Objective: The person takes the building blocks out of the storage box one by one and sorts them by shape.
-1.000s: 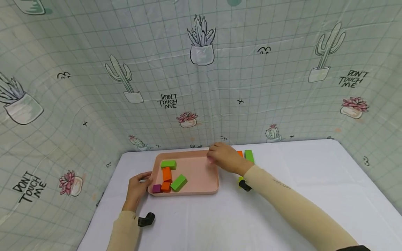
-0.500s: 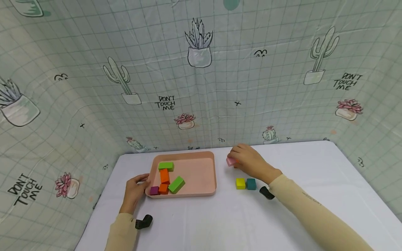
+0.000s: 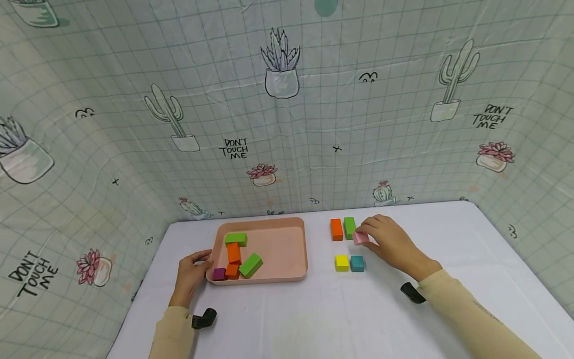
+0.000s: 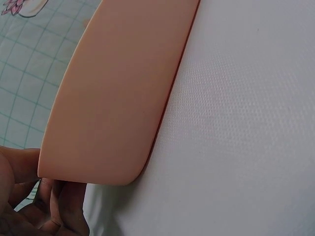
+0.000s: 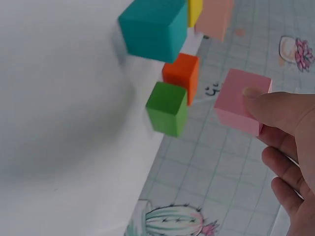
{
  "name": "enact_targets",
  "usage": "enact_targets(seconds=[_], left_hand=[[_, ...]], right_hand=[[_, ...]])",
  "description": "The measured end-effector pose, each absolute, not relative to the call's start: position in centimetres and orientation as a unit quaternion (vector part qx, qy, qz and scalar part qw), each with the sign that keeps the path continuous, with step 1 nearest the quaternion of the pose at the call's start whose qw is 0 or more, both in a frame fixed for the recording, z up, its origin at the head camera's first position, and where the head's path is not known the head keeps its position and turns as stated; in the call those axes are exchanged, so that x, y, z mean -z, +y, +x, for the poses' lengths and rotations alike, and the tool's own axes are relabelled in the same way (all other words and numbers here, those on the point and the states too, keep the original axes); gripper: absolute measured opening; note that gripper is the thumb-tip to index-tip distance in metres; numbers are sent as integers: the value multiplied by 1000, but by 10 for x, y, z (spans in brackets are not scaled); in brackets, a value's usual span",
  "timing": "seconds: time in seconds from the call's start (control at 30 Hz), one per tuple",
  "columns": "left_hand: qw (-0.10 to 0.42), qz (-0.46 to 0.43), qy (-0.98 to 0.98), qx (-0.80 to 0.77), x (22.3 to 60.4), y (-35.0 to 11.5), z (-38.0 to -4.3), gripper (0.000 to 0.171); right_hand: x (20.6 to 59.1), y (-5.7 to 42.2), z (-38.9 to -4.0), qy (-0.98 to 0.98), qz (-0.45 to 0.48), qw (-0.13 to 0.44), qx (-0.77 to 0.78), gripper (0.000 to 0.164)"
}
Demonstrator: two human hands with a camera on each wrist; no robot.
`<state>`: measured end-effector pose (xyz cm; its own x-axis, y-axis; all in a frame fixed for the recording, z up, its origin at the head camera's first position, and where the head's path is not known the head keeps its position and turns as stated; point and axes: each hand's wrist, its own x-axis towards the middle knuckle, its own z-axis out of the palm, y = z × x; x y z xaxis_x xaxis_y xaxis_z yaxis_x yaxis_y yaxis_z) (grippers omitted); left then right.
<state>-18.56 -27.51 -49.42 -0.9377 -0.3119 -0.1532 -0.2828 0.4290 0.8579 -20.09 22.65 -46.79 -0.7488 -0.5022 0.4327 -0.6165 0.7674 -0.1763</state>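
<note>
My right hand (image 3: 389,244) pinches a pink cube (image 3: 360,238) between thumb and fingers, just right of a green block (image 3: 350,228). In the right wrist view the thumb lies across one face of the pink cube (image 5: 241,101). My left hand (image 3: 192,274) holds the left edge of a shallow pink tray (image 3: 282,280); in the left wrist view its thumb is at the rim and its fingers curl by the tray's corner. At the tray's left side lie two green blocks (image 3: 251,266), an orange block (image 3: 233,253), a smaller orange block (image 3: 231,271) and a purple cube (image 3: 219,273).
Right of the tray, an orange block (image 3: 336,229) stands beside the green one. Nearer to me sit a yellow cube (image 3: 342,263) and a teal cube (image 3: 357,264), side by side. A printed cloth (image 3: 309,119) hangs behind the white table (image 3: 287,324).
My right hand has moved right with the pink cube, from over the tray's right edge to beside the green block. The left hand stays at the tray.
</note>
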Motion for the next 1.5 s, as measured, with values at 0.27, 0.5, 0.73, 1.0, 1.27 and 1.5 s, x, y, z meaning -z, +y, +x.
enact_targets(seconds=[0.27,0.5,0.73,1.0,1.27,1.5], left_hand=[[17,174,-847,503,495,-275,-185,35],[15,169,-849,501,494,-275,-185,36],[7,171,-849,500,494,-276,-184,37],[12,172,-851,496,497,-277,-185,37],[19,159,-851,500,497,-278,-185,36],[18,157,-850,503,497,-279,-185,36]], right_hand=[[480,252,-186,-922,281,207,-166,35],[490,263,-179,-923,281,209,-157,36],[502,263,-171,-934,273,173,-151,37],[511,259,-167,-936,278,160,-144,37],[513,257,-166,-934,286,161,-141,36],[513,255,-166,-937,285,142,-142,34]])
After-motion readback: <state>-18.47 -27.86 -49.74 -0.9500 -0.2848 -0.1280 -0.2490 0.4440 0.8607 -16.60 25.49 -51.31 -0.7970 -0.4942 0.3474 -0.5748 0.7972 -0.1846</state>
